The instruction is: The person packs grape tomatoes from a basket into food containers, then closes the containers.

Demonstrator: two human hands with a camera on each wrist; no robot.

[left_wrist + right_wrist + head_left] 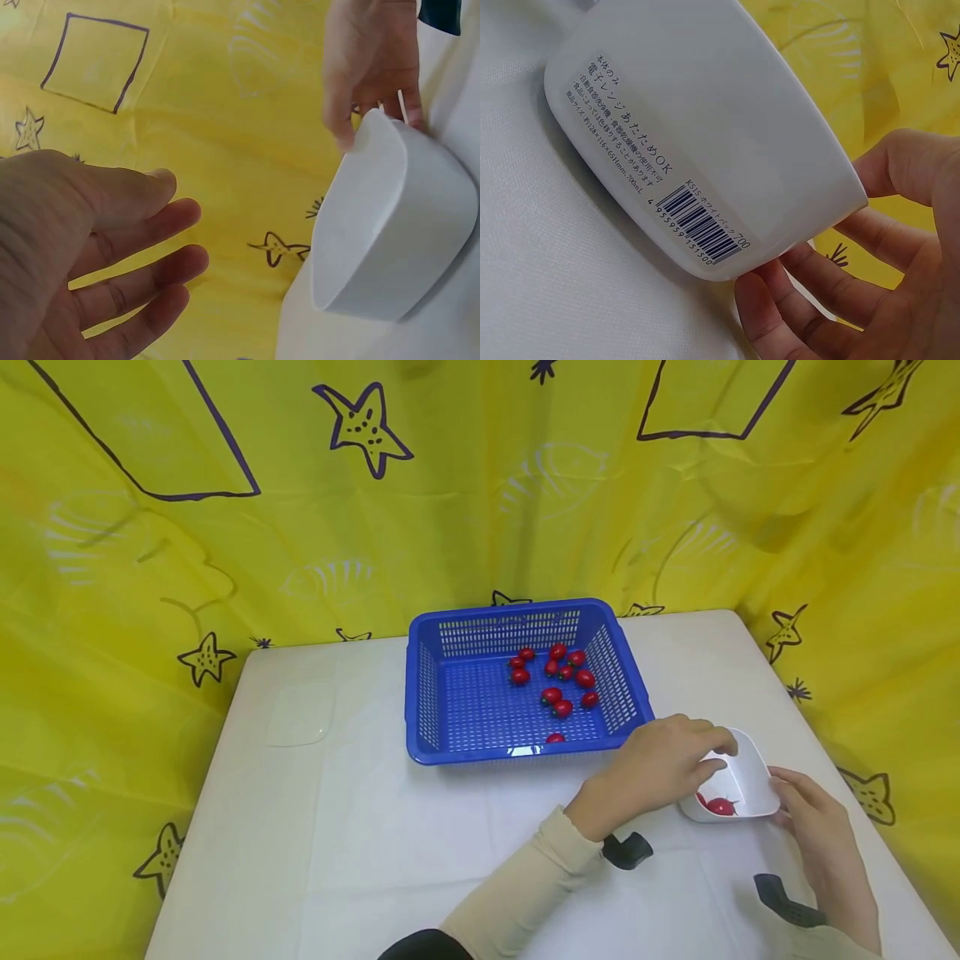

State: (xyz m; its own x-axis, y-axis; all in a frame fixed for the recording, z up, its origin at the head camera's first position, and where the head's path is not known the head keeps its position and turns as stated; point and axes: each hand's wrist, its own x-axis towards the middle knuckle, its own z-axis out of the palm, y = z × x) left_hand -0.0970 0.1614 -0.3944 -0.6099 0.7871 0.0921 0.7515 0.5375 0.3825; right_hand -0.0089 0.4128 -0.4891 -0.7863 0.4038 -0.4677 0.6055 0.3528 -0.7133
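Observation:
A white plastic container (756, 777) stands on the table at the right, with at least two red cherry tomatoes (721, 807) showing inside. My right hand (821, 827) holds it by the right side. In the right wrist view, the thumb is at the rim and other fingers are against the wall and lower edge. Over the container's near left side reaches my left hand (667, 760). Its fingers are loosely bent and apart, with nothing between them in the left wrist view. A blue basket (480, 755) behind holds several more cherry tomatoes (584, 678), mostly in its right half.
A clear, flat square lid-like piece (300, 717) lies on the white-covered table (375, 827) at the left. Yellow patterned cloth (465, 510) hangs behind and along the sides. A printed barcode label (697, 225) is on the container's wall.

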